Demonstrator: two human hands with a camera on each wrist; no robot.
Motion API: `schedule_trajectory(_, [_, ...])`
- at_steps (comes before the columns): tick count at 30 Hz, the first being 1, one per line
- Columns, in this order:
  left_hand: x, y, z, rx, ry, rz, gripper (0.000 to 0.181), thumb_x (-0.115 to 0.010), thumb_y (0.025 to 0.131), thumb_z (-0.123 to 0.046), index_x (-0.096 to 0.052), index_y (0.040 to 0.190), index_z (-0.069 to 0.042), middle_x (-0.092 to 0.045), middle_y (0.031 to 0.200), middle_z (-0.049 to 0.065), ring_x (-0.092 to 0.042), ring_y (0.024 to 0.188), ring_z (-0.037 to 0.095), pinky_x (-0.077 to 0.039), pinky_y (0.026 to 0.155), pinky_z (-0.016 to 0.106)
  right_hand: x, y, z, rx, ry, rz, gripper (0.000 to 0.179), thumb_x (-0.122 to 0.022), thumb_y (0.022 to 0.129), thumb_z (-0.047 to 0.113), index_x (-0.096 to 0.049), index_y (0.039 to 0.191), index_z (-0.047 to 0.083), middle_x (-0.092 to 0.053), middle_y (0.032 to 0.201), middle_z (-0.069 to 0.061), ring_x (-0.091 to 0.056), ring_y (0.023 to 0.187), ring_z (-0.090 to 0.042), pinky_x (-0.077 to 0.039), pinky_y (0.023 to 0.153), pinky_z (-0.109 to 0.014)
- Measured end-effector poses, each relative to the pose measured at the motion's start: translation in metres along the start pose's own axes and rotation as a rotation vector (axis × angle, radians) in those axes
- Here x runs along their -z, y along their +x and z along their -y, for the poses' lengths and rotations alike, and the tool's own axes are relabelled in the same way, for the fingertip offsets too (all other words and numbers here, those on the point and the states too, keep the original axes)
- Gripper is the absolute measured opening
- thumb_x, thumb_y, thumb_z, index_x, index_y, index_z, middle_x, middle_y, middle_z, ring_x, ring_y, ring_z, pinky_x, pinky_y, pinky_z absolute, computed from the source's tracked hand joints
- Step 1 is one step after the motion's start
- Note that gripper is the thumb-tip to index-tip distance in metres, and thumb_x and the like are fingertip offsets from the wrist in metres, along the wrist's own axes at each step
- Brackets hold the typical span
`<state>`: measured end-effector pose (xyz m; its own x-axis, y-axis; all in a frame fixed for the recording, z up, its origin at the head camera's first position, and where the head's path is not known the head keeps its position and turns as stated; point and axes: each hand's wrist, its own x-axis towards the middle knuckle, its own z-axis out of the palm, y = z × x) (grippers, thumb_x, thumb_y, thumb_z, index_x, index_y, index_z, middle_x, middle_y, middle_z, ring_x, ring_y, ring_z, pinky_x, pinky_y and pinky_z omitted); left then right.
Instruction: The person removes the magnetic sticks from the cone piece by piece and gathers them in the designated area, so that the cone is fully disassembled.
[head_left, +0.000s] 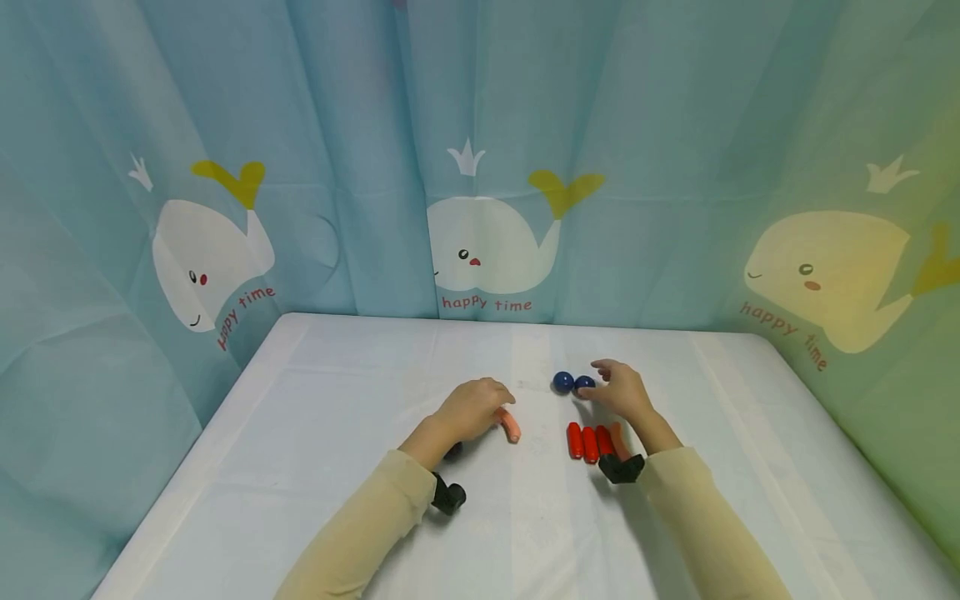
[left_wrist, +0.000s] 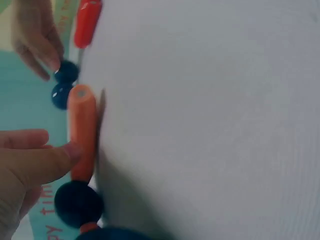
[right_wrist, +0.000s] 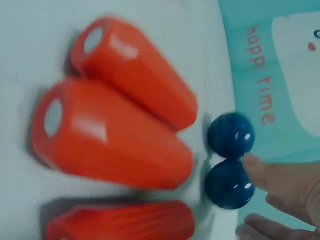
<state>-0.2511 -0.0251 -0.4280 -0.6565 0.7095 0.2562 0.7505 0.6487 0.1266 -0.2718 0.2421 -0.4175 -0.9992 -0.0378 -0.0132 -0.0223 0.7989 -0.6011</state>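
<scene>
My left hand is low over the table, its thumb touching a curved orange stick with a metal-tipped end. In the left wrist view, that stick's other end meets a dark blue ball; a bit of orange and another dark ball show below. The other fingers lie apart from the stick. My right hand reaches toward two glossy blue balls lying side by side. Its thumb tip is at the nearer ball, while the fingers stay spread.
Three red sticks lie in a row before the right hand, with a curved orange stick beside them. Black wrist mounts hang under the forearms. A whale-print curtain stands behind the white table.
</scene>
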Motion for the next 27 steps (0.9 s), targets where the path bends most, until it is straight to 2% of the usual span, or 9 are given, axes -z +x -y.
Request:
schedule_trajectory(7, [0.013,-0.011,0.014,0.255,-0.098,0.029,0.038,-0.07,0.082,-0.022,-0.062,0.116,-0.007,-0.058,0.118,0.006,-0.051,0.112,0.021,-0.041,0.093,0.031,-0.007,-0.018,0.027,0.154,-0.003,-0.146,0.047,-0.07,0.079,0.007,-0.053,0.12,-0.01,-0.053,0.115,-0.03,-0.049,0.106,-0.042,-0.04,0.088,-0.052])
schedule_trajectory(9, [0.014,-0.013,0.017,0.312,-0.122,0.041,0.039,-0.07,0.082,-0.023,-0.061,0.117,-0.006,-0.058,0.119,0.008,-0.051,0.113,0.023,-0.04,0.094,0.033,-0.015,-0.024,0.037,0.21,0.015,-0.152,0.045,-0.07,0.078,0.005,-0.055,0.117,-0.01,-0.054,0.112,-0.029,-0.051,0.102,-0.04,-0.041,0.087,-0.051])
schedule_trajectory(11, [0.014,-0.015,0.018,0.343,-0.138,0.055,0.04,-0.07,0.082,-0.025,-0.061,0.117,-0.005,-0.058,0.119,0.009,-0.051,0.113,0.024,-0.039,0.095,0.034,-0.025,-0.029,0.046,0.251,0.029,-0.134,0.043,-0.071,0.078,0.006,-0.056,0.115,-0.009,-0.057,0.109,-0.026,-0.054,0.1,-0.038,-0.043,0.085,-0.049])
schedule_trajectory(14, [0.011,-0.015,0.018,0.343,-0.144,0.064,0.042,-0.07,0.082,-0.026,-0.061,0.117,-0.004,-0.059,0.117,0.009,-0.052,0.111,0.024,-0.04,0.094,0.034,-0.041,-0.033,0.056,0.28,0.049,-0.096,0.04,-0.071,0.079,0.009,-0.059,0.113,-0.007,-0.06,0.106,-0.022,-0.057,0.096,-0.034,-0.045,0.083,-0.046])
schedule_trajectory(18, [0.008,-0.014,0.016,0.329,-0.137,0.05,0.043,-0.072,0.08,-0.026,-0.062,0.115,-0.003,-0.061,0.114,0.01,-0.054,0.108,0.024,-0.041,0.092,0.034,-0.058,-0.034,0.061,0.265,0.09,-0.059,0.035,-0.07,0.08,0.01,-0.062,0.11,-0.005,-0.063,0.104,-0.018,-0.058,0.096,-0.031,-0.046,0.082,-0.045])
schedule_trajectory(24, [0.002,-0.015,0.017,0.316,-0.138,0.033,0.039,-0.072,0.08,-0.023,-0.063,0.112,-0.003,-0.063,0.109,0.009,-0.056,0.104,0.023,-0.043,0.09,0.035,-0.073,-0.038,0.068,0.257,0.106,-0.026,0.031,-0.069,0.081,0.01,-0.063,0.107,-0.005,-0.065,0.098,-0.016,-0.06,0.09,-0.03,-0.048,0.078,-0.043])
schedule_trajectory(27, [0.002,-0.015,0.017,0.319,-0.16,0.033,0.035,-0.072,0.08,-0.022,-0.065,0.11,-0.005,-0.064,0.106,0.009,-0.058,0.1,0.023,-0.044,0.087,0.034,-0.079,-0.04,0.074,0.228,0.143,0.025,0.033,-0.067,0.083,0.013,-0.062,0.109,-0.006,-0.065,0.097,-0.016,-0.062,0.085,-0.027,-0.051,0.074,-0.04])
